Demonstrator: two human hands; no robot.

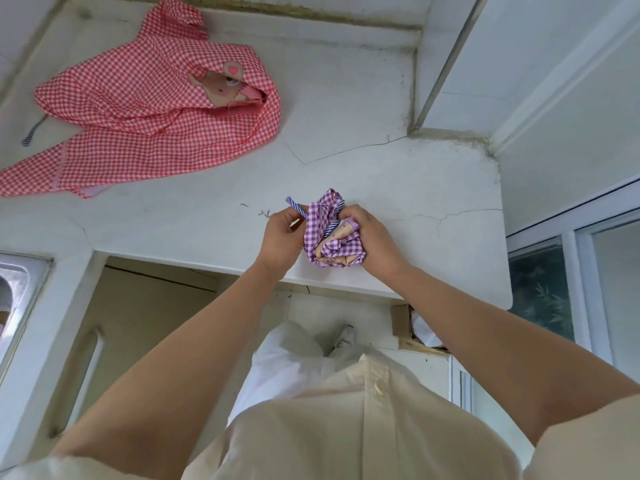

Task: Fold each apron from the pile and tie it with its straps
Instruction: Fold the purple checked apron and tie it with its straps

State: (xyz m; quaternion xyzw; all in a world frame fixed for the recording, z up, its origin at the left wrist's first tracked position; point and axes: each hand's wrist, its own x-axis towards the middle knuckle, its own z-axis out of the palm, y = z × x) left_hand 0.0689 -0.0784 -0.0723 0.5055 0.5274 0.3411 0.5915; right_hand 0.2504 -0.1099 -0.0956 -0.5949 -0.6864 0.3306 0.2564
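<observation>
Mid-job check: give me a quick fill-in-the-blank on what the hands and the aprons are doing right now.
1. The bundled apron gripped by the right hand is ____ checked.
2. The left hand pinches that apron's striped ____.
3. The red checked apron lies loose on the counter, touched by ____ hand.
Missing: purple; strap; neither.

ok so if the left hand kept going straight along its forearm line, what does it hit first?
Likely the purple gingham apron bundle, which the right hand grips. The left hand pinches the blue-striped strap right beside that bundle. Any height difference is unclear from this one view.
</observation>
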